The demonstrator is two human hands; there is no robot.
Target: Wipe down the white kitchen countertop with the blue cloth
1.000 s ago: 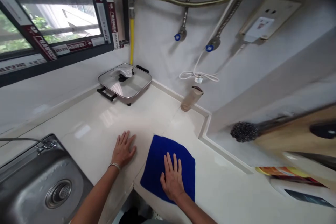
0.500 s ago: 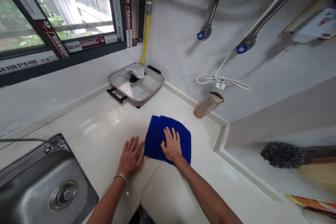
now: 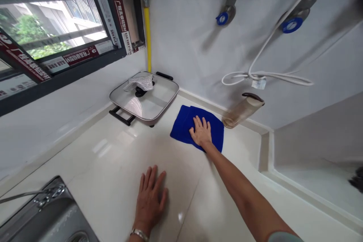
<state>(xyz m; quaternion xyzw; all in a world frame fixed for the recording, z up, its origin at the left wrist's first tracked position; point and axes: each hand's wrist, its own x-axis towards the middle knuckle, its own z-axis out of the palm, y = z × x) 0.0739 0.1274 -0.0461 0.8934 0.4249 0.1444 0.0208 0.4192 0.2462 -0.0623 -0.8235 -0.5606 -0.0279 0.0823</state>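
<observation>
A blue cloth (image 3: 181,126) lies spread on the white countertop (image 3: 119,185), close to the back wall. My right hand (image 3: 202,132) presses flat on it, fingers stretched out and slightly apart. Lower and to the left, my left hand (image 3: 150,196) rests palm down on the bare counter with its fingers spread, holding nothing; a metal bracelet circles that wrist. Touching or nearly touching the cloth's right edge is a brownish translucent cup-like container (image 3: 241,112) with a dark rim.
An electric pan with a glass lid (image 3: 159,98) sits in the back corner. At lower left is a steel sink (image 3: 51,219). A looped white cable (image 3: 249,75) hangs on the wall below blue-handled valves (image 3: 222,18). A raised ledge (image 3: 263,151) borders the counter on the right.
My right hand has pushed the blue cloth away from me towards the back wall and the container. My left hand stays flat on the counter. The view has moved in closer.
</observation>
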